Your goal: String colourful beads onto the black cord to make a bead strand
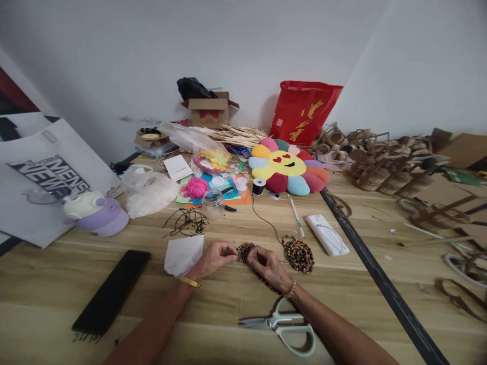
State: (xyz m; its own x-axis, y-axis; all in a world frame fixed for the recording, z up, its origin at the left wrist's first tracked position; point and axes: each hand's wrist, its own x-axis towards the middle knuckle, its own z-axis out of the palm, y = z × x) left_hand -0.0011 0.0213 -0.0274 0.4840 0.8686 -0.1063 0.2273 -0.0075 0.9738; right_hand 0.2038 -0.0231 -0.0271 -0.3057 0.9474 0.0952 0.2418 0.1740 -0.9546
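Note:
My left hand [219,257] is closed in a pinch at the left side of a small heap of colourful beads [245,250]; whatever sits between its fingertips is too small to make out. From the right, my right hand [269,267] pinches at the same heap, gripping the bead string [268,286], which passes beneath the hand toward the wrist. A larger coil of strung beads [299,254] lies just right of that hand. Scissors [276,320] with pale handles rest below the right wrist, blades apart. White paper [184,255] lies by my left wrist.
A black phone [112,291] lies at left, near a purple cap [99,215]. Black cords [186,222], a clear jar [213,204], pink yarn [197,187], a black thread spool [259,186] and a flower cushion [287,166] stand behind. Small woven baskets [375,170] crowd the right.

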